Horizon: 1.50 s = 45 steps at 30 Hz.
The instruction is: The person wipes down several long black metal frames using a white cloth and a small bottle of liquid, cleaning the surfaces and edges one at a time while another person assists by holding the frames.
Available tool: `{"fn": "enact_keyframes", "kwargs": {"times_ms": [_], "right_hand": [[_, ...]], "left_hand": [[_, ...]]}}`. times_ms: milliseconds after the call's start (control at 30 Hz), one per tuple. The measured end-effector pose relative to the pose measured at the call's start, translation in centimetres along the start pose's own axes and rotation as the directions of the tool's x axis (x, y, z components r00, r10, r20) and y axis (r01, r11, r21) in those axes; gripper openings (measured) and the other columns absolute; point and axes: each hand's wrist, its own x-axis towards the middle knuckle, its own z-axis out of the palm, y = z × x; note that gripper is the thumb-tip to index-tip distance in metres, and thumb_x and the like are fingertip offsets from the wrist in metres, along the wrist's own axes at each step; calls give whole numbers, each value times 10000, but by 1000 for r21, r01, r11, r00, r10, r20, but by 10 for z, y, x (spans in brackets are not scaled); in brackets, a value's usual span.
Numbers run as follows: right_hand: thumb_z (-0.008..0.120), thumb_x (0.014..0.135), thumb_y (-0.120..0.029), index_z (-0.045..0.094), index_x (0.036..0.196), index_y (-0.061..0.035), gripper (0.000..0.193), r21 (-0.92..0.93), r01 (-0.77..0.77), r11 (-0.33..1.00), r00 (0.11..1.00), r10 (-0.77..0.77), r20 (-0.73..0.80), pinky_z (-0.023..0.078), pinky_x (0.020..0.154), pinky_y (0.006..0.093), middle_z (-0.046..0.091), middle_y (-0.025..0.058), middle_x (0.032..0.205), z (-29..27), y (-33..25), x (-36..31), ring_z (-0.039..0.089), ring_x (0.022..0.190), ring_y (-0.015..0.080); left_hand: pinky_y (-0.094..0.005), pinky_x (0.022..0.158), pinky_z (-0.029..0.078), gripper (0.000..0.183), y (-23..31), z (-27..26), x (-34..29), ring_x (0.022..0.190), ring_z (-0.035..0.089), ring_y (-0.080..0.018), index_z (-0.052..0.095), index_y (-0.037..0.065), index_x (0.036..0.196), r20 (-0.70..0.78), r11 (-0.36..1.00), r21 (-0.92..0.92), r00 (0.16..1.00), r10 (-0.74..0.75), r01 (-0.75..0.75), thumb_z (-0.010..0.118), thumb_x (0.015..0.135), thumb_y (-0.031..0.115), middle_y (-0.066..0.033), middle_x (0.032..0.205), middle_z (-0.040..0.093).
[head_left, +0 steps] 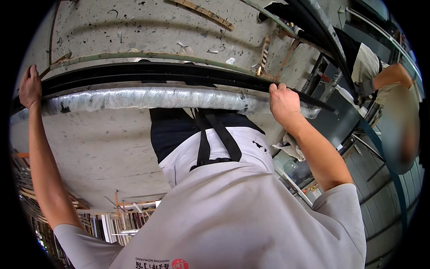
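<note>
A long black profile bar [179, 70] runs across in front of me, its edges bent by the lens. My left hand [30, 88] is closed over the bar near its far-left end. Toward the other end my right hand [285, 103] grips it, fingers curled over the edge. Just nearer to me, alongside the black bar, lies a long piece wrapped in clear plastic film [165, 97]. Both forearms are bare and stretched wide apart. The undersides of both grips are hidden.
Behind the bar runs a green rail [170, 57]. At right a co-worker's arm [395, 75] reaches toward another long black bar [333, 45]. A wooden strip [206, 13] lies on the marked floor [134, 31]. Racks of long profiles [107, 226] stand at lower left.
</note>
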Motion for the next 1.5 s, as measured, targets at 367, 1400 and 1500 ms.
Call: {"fn": "enact_keyframes", "kwargs": {"times_ms": [367,1400,1500], "right_hand": [[587,843,-98,655,958,-28,151,333,-410,849,895,445,-34,565,797,520,713,252,917,-3,-33,15,703,870,453],[595,783,-57,684,737,-14,108,226,-34,974,999,40,-22,577,737,497,704,237,794,-21,-16,33,703,780,433],[593,773,-31,676,763,-2,88,279,-103,955,991,121,-50,575,764,508,698,253,803,-23,-7,28,699,828,442]], "left_hand": [[-448,960,497,519,10,-10,-8,1144,641,-375,694,277,1244,14,999,29,1000,-22,21,425,949,609,-106,1253,685],[-430,1016,463,575,-9,-6,4,1208,616,-355,670,306,1307,41,990,137,999,-29,23,403,917,634,-90,1283,685],[-430,1023,463,531,14,-10,5,1221,612,-347,665,275,1318,92,992,125,995,-41,29,440,931,561,-93,1305,675]]}}
